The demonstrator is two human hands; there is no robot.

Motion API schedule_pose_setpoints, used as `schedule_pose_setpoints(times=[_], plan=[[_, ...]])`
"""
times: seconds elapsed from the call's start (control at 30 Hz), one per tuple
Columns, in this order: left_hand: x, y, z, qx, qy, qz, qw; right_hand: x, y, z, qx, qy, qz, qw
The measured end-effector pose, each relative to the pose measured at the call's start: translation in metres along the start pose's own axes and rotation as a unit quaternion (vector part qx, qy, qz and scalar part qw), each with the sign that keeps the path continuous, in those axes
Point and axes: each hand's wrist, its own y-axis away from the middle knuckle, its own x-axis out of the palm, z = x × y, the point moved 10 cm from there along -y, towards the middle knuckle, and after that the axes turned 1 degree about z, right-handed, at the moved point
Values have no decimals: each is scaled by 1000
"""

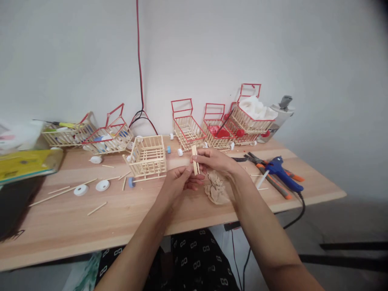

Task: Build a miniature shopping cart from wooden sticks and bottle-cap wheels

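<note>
A small bundle of short wooden sticks is held upright between my two hands above the table. My right hand pinches it between thumb and fingers from the right. Around its lower end, my left hand is closed, thumb against the sticks and fingers curled beneath; its exact grip is partly hidden. Left of my hands stands a small unpainted stick-built cart with a blue wheel at its front corner. Crumpled brown paper lies just under my right hand.
Red-trimmed stick carts line the wall, some filled with small items. A blue glue gun and orange-handled pliers lie at right. Loose sticks and white caps are scattered at left, near a yellow packet.
</note>
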Motion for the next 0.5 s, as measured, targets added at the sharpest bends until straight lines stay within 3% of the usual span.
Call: schedule_pose_setpoints(times=[0.5], plan=[[-9,7,-2,-6,-93,-56,994,6,-5,-6,-9,7,43,999]])
